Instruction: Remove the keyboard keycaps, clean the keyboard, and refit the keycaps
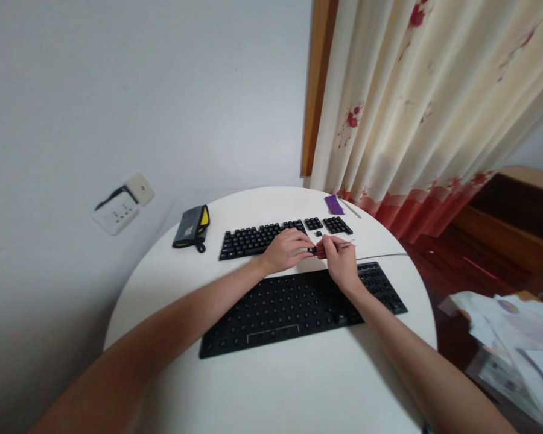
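Note:
Two black keyboards lie on a round white table. The near keyboard has bare switch posts, without keycaps. The far keyboard carries its keycaps. My left hand is closed, pinching a small black keycap between the two keyboards. My right hand is closed on a thin tool whose tip meets the keycap. One loose keycap rests just behind my hands.
A grey and yellow pouch lies at the far left of the table. A purple item and a thin stick sit at the back edge by the curtain. A wall socket is on the left. Papers lie at the right.

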Demonstrator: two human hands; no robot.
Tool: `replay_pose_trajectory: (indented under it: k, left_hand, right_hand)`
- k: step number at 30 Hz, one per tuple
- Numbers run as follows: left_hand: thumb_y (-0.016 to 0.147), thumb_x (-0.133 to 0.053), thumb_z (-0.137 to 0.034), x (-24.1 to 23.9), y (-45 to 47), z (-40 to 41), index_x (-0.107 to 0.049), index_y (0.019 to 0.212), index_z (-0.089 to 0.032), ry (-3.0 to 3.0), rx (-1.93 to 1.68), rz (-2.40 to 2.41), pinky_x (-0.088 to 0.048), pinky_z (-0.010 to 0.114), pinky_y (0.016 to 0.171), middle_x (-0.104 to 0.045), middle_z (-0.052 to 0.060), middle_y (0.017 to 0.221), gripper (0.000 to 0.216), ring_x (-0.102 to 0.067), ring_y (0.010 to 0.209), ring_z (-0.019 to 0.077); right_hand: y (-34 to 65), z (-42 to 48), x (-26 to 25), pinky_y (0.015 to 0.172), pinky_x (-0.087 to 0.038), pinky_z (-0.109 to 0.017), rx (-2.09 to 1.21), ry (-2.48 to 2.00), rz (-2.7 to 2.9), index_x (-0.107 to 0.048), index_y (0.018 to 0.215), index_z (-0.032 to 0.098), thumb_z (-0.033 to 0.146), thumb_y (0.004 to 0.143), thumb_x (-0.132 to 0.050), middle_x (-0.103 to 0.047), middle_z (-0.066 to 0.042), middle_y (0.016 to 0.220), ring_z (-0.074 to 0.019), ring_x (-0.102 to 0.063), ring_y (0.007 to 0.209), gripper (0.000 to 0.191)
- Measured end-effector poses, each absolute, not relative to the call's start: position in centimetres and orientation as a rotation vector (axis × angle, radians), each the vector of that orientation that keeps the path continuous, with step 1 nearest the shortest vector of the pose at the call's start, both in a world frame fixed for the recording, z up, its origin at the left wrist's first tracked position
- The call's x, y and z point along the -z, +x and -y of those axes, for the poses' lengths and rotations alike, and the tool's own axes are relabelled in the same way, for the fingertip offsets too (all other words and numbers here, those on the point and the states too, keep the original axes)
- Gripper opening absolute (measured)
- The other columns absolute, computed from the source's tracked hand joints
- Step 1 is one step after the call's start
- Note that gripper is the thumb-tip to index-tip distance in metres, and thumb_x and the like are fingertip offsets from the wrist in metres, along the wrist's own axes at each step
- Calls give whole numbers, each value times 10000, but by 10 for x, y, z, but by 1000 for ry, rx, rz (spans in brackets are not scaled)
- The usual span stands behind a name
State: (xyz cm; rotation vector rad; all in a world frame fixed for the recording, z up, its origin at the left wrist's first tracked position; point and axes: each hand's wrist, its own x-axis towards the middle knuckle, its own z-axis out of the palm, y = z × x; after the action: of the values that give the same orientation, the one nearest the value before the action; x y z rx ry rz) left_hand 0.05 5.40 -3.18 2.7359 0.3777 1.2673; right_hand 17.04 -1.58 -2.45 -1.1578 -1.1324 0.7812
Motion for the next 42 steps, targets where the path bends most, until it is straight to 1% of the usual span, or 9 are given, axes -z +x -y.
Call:
replay_pose_trajectory:
  k: [8,12,19,25,27,30,35,38,42]
  left_hand:
    - [878,-659,-321,29,1,-50,-688,949,-188,2610,-1336,-318,-475,386,807,-707,92,931,154,-623,872,202]
    - [892,-636,-343,23,2,-45,-671,925,-184,2519,-1345,-305,-476,385,800,-693,86,890,166,-611,853,201]
    - [899,-625,-319,20,2,-42,-648,913,-171,2433,-1320,-317,-475,385,807,-666,80,863,150,-588,852,200]
    - [923,-578,-352,22,-1,-43,-640,913,-169,2396,-1311,-439,-481,343,718,-648,80,870,193,-584,821,189]
    - [917,-593,-330,20,-3,-46,-645,921,-173,2414,-1389,-488,-489,354,747,-653,80,893,166,-594,848,191]
    - [901,-627,-297,13,-3,-56,-667,967,-190,2501,-1462,-569,-486,392,850,-668,71,947,132,-601,924,196]
    - [899,-632,-293,4,8,-78,-710,1003,-227,2706,-1185,-697,-479,393,875,-667,54,968,146,-580,948,202]
    - [906,-619,-289,11,16,-81,-704,1075,-229,2793,-1017,-748,-460,402,873,-681,63,986,198,-574,950,216]
    - [892,-637,-321,28,18,-77,-729,1004,-242,2885,-848,-916,-424,423,838,-706,60,957,165,-556,949,247]
  right_hand:
    - [171,22,21,561,-532,-285,-807,-1154,1184,-704,756,146,540,855,-582,-692,-64,674,-182,-649,607,424]
    - [169,20,22,563,-538,-284,-866,-1096,1102,-693,733,148,517,847,-600,-695,-60,683,-172,-646,600,397]
    - [165,22,20,543,-505,-263,-794,-1060,1137,-676,690,157,481,881,-567,-680,-42,639,-144,-607,547,392]
    - [167,21,19,538,-513,-262,-809,-1074,1145,-659,688,159,498,872,-571,-691,-52,650,-156,-636,560,396]
    - [172,17,21,521,-508,-260,-789,-1103,1081,-651,689,158,505,860,-581,-690,-55,648,-161,-644,554,393]
    - [181,10,23,512,-508,-265,-753,-1136,1017,-640,661,159,522,852,-577,-687,-60,634,-166,-645,545,415]
    - [198,3,22,526,-519,-269,-667,-1132,978,-643,675,157,513,872,-546,-698,-64,664,-165,-652,551,418]
    - [204,2,22,536,-522,-269,-611,-1137,979,-644,679,157,514,882,-529,-705,-67,680,-166,-659,567,426]
    - [208,2,23,537,-520,-275,-594,-1142,991,-646,677,158,531,891,-506,-712,-73,691,-164,-654,562,452]
